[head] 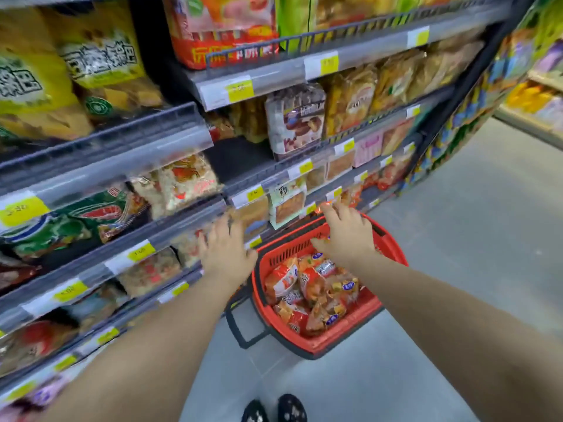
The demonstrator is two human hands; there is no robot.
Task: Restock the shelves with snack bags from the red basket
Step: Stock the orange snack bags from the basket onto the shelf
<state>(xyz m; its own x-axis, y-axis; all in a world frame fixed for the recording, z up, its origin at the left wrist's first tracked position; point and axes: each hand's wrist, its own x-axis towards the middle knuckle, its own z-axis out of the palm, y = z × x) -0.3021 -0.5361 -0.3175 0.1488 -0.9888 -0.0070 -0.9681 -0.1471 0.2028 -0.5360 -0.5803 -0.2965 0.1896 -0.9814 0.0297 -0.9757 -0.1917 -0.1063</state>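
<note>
Snack shelves (182, 126), left hand (227, 251), right hand (344, 236), fingers (330, 211) spread, empty

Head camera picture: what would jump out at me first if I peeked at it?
The red basket on the floor beside the shelves, piled with orange snack bags, grabs the eye first. Above it two bare hands reach out: the left hand at a lower shelf's edge, the right hand over the basket. Bright yellow price tags dot the shelf fronts.

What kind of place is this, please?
Most likely a grocery shop aisle: tiered shelves packed with snack bags, yellow price tags along their edges, and a red basket on the floor holding more of them.
</note>
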